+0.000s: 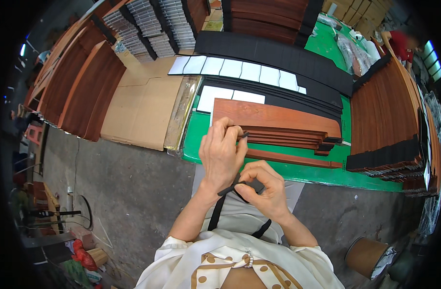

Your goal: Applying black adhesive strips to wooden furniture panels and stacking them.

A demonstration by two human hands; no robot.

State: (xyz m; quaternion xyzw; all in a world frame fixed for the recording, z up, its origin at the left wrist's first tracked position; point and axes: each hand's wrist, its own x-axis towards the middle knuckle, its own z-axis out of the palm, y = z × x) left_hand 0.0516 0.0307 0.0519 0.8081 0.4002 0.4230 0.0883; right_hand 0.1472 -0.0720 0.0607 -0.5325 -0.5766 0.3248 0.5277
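My left hand is raised at the near edge of the green-topped table, fingers curled. A small black piece sticks out from its fingertips. Just below and to the right, my right hand is closed in a pinch on a black strip, whose free end reaches across by my left wrist. The strip looks soft and flat, like foam. Beyond my hands lies a stack of reddish-brown wooden boards with stepped, notched right ends. A narrow wooden slat rests in front of them.
Behind the boards are black foam sheets and a row of white labels. Tall board stacks stand at the right and left. Flat cardboard lies between. A brown bin is on the floor.
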